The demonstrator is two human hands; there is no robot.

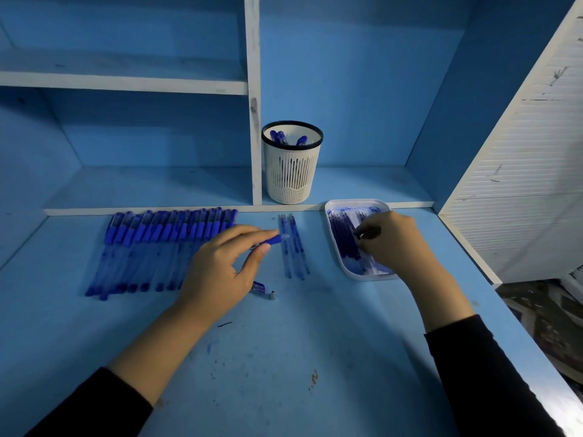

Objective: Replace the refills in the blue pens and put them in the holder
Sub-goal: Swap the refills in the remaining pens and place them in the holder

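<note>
Left grip on blue pen, free end rightward (long axis crosswise)

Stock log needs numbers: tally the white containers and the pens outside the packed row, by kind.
holder: 1
tray: 1
pens in the holder: 3 tops show
pen gripped by the left hand: 1
Total: 6
The packed row is too tight to count.
</note>
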